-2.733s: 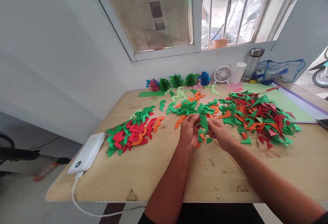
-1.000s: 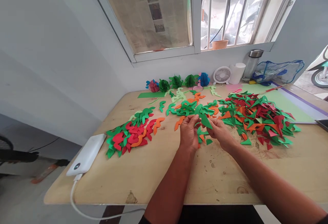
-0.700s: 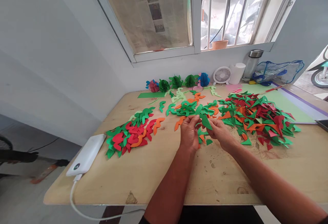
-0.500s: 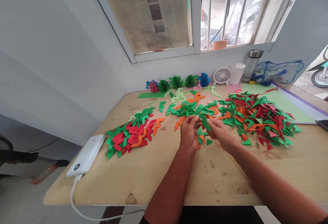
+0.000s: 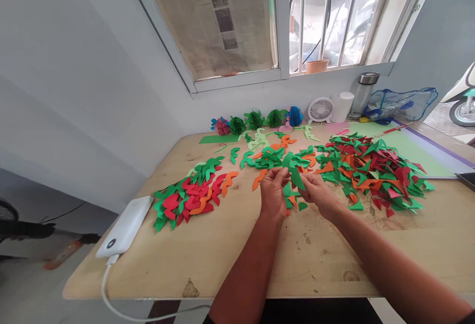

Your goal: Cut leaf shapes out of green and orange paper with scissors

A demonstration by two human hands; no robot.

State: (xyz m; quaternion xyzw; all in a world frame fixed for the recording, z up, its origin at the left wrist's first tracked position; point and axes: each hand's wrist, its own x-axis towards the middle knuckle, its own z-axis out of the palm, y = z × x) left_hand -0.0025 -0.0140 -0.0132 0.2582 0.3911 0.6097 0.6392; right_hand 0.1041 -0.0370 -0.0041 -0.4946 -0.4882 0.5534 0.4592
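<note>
A green paper cutout (image 5: pixel 296 176) is held up over the middle of the table, between my two hands. My left hand (image 5: pixel 273 190) pinches its left side with thumb and fingers. The fingers of my right hand (image 5: pixel 316 191) are closed at its lower right edge; what else they may hold is hidden. Just beneath lie a few green and orange paper scraps (image 5: pixel 302 206). Behind my hands is a row of curved green cutouts (image 5: pixel 272 156) mixed with orange ones.
Red, green and orange cutouts (image 5: pixel 193 193) lie to the left, near a white power bank (image 5: pixel 126 227) with a cable. A heap of paper scraps (image 5: pixel 371 170) covers the right side. Honeycomb paper turtles (image 5: pixel 256 118), a small fan (image 5: pixel 321 110) and a glass bottle (image 5: pixel 365 95) stand along the wall.
The green cutout has turned slightly between my fingers and shows more of its face. Both hands stay in nearly the same place.
</note>
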